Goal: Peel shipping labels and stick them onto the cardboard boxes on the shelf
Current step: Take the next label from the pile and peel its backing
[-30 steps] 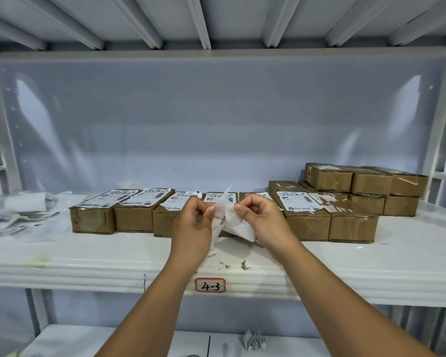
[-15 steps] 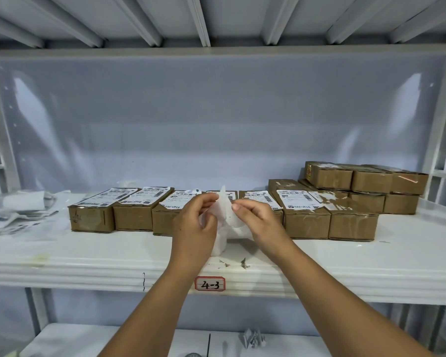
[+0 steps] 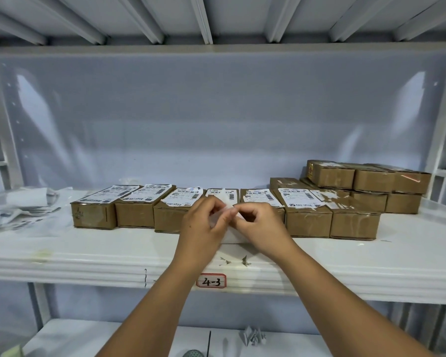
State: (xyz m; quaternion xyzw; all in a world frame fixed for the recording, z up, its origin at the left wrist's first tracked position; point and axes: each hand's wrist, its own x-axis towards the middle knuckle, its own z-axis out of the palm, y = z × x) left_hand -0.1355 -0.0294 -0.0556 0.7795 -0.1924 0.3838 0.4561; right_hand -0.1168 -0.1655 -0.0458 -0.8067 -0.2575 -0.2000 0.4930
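Note:
A row of brown cardboard boxes (image 3: 137, 215) stands on the white shelf (image 3: 88, 253), several with white shipping labels (image 3: 296, 198) on top. In front of the middle boxes my left hand (image 3: 204, 228) and my right hand (image 3: 263, 225) meet, both pinching the top corner of a white label sheet (image 3: 229, 234) that hangs down between them. The sheet's printed side is hidden. A bare-topped box (image 3: 353, 220) with torn paper scraps sits at the row's right end.
More unlabelled boxes (image 3: 366, 176) are stacked at the back right. A pile of label sheets and backing paper (image 3: 18, 210) lies at the far left. A tag reading 4-3 (image 3: 211, 281) marks the shelf edge. Crumpled paper (image 3: 252, 336) lies on the lower shelf.
My hands have closed in together and the sheet now hangs lower and flatter; a second ago it stuck up crumpled between my fingers.

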